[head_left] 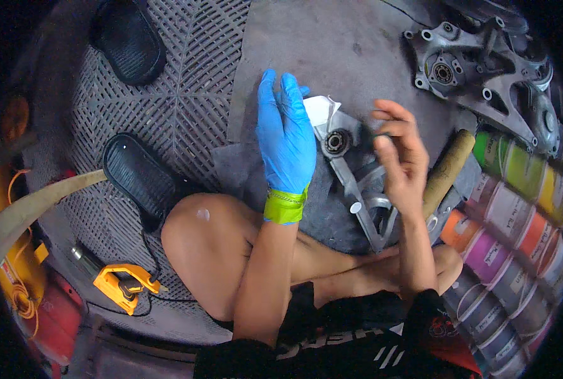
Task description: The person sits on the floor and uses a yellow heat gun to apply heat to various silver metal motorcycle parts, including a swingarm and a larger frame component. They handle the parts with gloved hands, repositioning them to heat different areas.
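Observation:
My left hand (pixel 286 136), in a blue glove with yellow-green tape (pixel 285 204) round its wrist, has its fingers stretched out and seems to hold nothing. Right beside it a white sheet-like piece (pixel 321 110) shows at the top end of a grey metal bracket (pixel 348 177); whether the glove touches it I cannot tell. A round bearing (pixel 336 142) sits in the bracket, which rests on the grey mat before my crossed legs. My bare right hand (pixel 403 151) is raised right of the bracket, fingers loosely curled and apart, with nothing visible in them.
A larger metal casting (pixel 490 82) lies at the far right. Near my right knee are a tan roll (pixel 447 170) and rows of labelled coloured tubs (pixel 509 215). On the left are black slippers (pixel 141 177), a yellow heat gun (pixel 125 285) with its cord, and a red case (pixel 54 309).

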`<act>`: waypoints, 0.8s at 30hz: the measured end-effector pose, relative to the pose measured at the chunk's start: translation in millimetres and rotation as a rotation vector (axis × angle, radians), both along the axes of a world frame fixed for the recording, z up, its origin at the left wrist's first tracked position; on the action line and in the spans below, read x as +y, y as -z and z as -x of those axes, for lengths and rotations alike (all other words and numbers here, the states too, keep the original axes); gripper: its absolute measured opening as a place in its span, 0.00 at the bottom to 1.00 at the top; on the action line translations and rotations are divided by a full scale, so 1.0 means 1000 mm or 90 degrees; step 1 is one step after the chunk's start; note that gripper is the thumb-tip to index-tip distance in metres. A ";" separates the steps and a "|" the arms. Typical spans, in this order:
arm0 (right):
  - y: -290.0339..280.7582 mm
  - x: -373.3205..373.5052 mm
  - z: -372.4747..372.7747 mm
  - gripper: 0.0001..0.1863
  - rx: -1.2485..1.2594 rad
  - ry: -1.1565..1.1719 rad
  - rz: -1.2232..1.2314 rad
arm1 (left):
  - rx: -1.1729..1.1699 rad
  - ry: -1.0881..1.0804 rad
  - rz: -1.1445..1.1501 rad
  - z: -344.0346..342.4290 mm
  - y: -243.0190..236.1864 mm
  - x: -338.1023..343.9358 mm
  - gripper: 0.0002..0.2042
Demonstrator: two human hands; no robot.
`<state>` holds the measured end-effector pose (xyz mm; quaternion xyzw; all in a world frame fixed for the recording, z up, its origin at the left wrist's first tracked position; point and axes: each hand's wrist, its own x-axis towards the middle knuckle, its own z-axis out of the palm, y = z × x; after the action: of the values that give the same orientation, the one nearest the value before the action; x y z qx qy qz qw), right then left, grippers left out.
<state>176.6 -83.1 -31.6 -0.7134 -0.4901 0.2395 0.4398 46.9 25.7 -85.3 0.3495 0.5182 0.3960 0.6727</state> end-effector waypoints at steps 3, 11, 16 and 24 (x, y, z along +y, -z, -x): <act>-0.007 -0.011 -0.004 0.06 0.404 0.074 0.068 | -0.006 0.007 0.006 0.002 -0.001 -0.001 0.26; -0.015 0.042 0.021 0.05 -0.068 -0.149 -0.008 | -0.010 0.028 -0.001 0.007 -0.007 0.003 0.28; -0.001 0.007 0.001 0.04 0.100 0.078 0.149 | 0.046 0.024 -0.046 0.009 -0.003 0.003 0.28; 0.007 0.049 0.016 0.12 0.336 0.192 0.064 | -0.019 0.016 -0.039 0.010 -0.014 0.003 0.34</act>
<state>160.1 -33.7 -38.5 -0.7122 -0.2347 0.3726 0.5467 37.0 28.4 -71.0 0.3709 0.4913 0.4083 0.6741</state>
